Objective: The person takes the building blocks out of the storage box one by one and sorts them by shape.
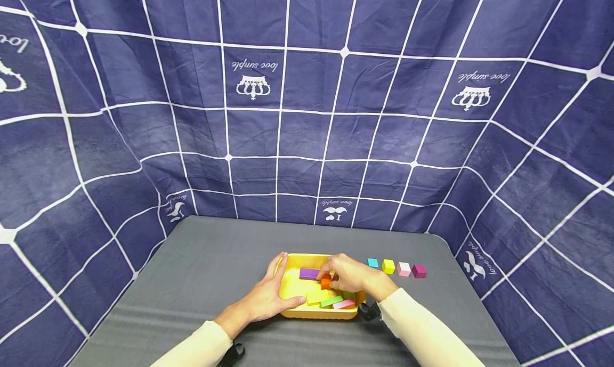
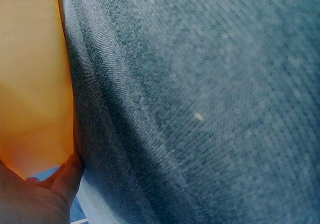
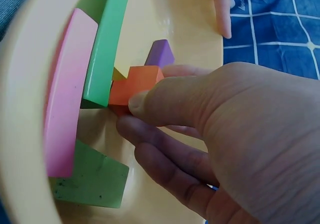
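Observation:
In the head view, my left hand [image 1: 268, 295] lies at the left side of a yellow tray [image 1: 318, 314], its fingers straight along the left rim and its thumb stretched over the near left corner. Inside the tray, my right hand [image 1: 352, 274] pinches an orange block [image 3: 122, 94] with a stepped outline; whether it is one piece or two I cannot tell. Around it lie a purple block [image 1: 308, 274], a yellow block [image 1: 316, 296], a light green block [image 1: 331, 301] and a pink block [image 1: 343, 304]. Another green block [image 3: 92, 179] shows below the pink one in the right wrist view.
To the right of the tray, a blue cube [image 1: 372, 262], a yellow cube [image 1: 388, 266], a pink cube [image 1: 403, 269] and a magenta cube [image 1: 419, 271] stand in a row on the grey table [image 1: 216, 260]. A dark blue checked cloth [image 1: 307, 132] hangs behind and at both sides.

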`<action>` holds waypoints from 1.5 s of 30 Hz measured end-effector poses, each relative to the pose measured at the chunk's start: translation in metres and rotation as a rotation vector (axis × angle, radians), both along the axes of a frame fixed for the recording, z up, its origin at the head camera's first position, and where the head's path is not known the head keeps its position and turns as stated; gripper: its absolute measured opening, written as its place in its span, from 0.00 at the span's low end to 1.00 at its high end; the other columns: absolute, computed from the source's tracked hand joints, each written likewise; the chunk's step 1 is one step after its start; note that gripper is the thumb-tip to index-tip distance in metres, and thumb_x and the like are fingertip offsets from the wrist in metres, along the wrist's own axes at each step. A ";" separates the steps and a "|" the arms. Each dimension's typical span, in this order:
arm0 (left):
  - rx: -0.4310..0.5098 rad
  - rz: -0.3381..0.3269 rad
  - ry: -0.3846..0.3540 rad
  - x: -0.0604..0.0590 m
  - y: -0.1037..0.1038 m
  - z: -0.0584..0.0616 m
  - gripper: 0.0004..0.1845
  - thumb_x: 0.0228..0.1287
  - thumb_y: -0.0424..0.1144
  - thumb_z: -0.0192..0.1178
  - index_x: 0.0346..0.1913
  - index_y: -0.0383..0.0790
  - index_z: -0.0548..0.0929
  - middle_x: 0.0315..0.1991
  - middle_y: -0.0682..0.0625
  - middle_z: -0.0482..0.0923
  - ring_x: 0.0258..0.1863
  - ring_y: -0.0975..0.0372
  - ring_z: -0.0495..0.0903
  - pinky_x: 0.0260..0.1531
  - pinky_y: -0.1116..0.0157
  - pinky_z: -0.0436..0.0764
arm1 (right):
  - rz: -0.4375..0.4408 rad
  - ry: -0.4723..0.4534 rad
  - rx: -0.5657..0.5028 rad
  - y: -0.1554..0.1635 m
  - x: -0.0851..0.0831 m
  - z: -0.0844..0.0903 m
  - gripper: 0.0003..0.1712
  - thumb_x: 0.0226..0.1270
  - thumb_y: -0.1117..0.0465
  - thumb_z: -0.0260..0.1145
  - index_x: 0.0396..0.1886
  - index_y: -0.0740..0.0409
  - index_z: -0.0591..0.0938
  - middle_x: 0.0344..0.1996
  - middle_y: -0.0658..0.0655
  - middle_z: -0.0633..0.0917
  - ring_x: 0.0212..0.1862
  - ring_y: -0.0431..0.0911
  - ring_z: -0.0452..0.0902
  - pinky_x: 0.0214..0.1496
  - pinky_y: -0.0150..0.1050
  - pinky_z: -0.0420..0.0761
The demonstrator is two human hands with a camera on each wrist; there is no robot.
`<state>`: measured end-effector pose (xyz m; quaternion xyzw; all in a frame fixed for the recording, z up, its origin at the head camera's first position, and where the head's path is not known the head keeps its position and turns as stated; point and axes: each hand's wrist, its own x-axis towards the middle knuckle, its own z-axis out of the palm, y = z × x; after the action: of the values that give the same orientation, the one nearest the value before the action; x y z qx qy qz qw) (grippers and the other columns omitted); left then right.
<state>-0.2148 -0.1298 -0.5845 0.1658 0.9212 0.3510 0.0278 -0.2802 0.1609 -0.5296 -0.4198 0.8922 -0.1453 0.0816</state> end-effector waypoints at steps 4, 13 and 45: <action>-0.002 0.000 0.014 0.000 0.001 0.001 0.72 0.66 0.71 0.79 0.97 0.35 0.51 0.97 0.40 0.49 0.76 0.36 0.84 0.76 0.32 0.82 | 0.005 0.004 -0.023 0.003 0.000 -0.001 0.20 0.72 0.75 0.78 0.58 0.55 0.97 0.53 0.53 0.95 0.47 0.46 0.90 0.53 0.32 0.91; 0.002 -0.001 0.020 0.003 0.001 0.001 0.73 0.65 0.70 0.80 0.97 0.35 0.50 0.97 0.40 0.49 0.75 0.36 0.85 0.75 0.32 0.83 | 0.033 0.034 -0.103 0.009 0.003 0.000 0.21 0.69 0.76 0.75 0.57 0.56 0.98 0.50 0.54 0.95 0.43 0.41 0.90 0.49 0.30 0.92; -0.002 0.006 -0.004 0.000 0.000 0.000 0.73 0.65 0.72 0.79 0.97 0.38 0.50 0.97 0.42 0.48 0.75 0.37 0.85 0.77 0.33 0.82 | -0.078 0.159 -0.285 0.034 0.023 0.014 0.10 0.74 0.66 0.83 0.51 0.51 0.96 0.46 0.49 0.92 0.46 0.40 0.91 0.52 0.37 0.95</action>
<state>-0.2146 -0.1300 -0.5844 0.1624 0.9219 0.3506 0.0286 -0.2571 0.1951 -0.5161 -0.4025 0.8818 -0.2397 -0.0552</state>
